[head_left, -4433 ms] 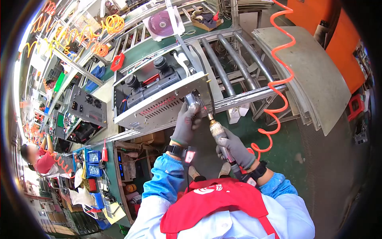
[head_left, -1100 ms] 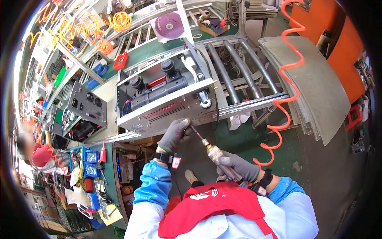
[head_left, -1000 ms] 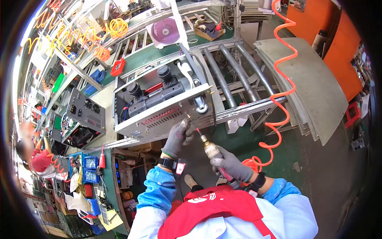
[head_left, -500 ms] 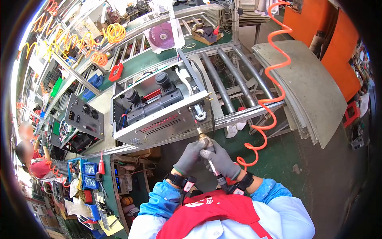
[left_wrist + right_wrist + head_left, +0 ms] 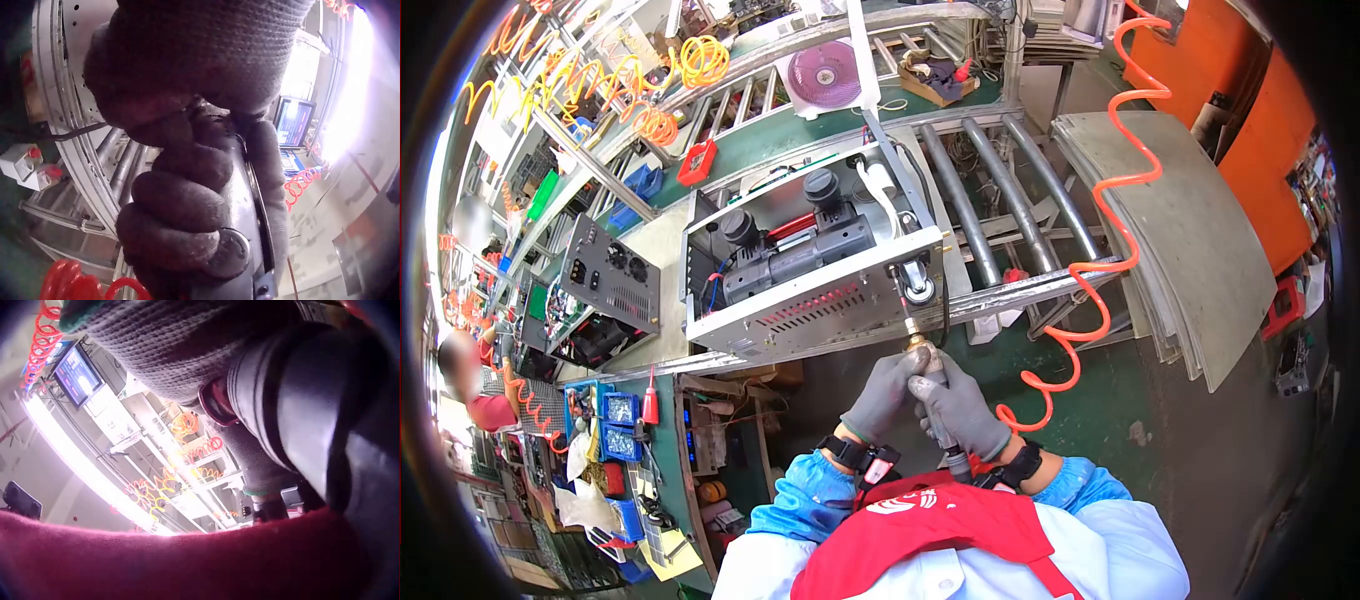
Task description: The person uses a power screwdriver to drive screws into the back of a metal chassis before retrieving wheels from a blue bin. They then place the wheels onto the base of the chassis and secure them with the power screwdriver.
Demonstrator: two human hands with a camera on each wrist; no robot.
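Observation:
Both hands wear grey gloves. The right hand (image 5: 968, 408) grips the body of a power screwdriver (image 5: 939, 405), and in the left wrist view its curled fingers (image 5: 181, 206) wrap the tool (image 5: 240, 200). The left hand (image 5: 882, 395) holds the tool's front end near its brass-coloured collar (image 5: 914, 338). The bit points up at the panel (image 5: 800, 325) of a metal machine housing, beside a caster wheel (image 5: 917, 281); whether the tip touches the panel cannot be told. Inside the open housing lies a dark motor unit (image 5: 800, 258).
A roller conveyor (image 5: 1010, 190) extends right of the housing. An orange coiled hose (image 5: 1108, 200) hangs at the right, near stacked metal sheets (image 5: 1170, 220). Another housing (image 5: 612, 280) stands left, and a person (image 5: 492, 410) is at the far left. Blue bins (image 5: 620, 425) sit lower left.
The left hand, earlier apart from the tool near the panel's lower edge, came down onto the tool's front end. The tool's bit has moved up to the panel beside the caster.

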